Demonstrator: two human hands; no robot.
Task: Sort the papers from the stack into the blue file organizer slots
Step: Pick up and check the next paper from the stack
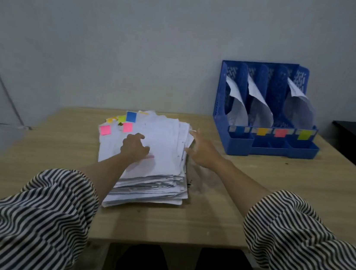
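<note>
Head view: paper stack (pixel 153 161) sits mid-tabletop (pixel 255 190), colored sticky tabs (pixel 118 124) poking out at its far-left corner; blue file organizer (pixel 263 114) stands at the far right against the wall, well apart from the stack, curled sheets in three of its slots, colored labels along the front. Left hand (pixel 135 148) rests on top of the stack, fingers curled, grip pinching the top sheet. Right hand (pixel 202 150) at the stack's right edge, fingers spread apart, touching the sheet edges, holding nothing.
</note>
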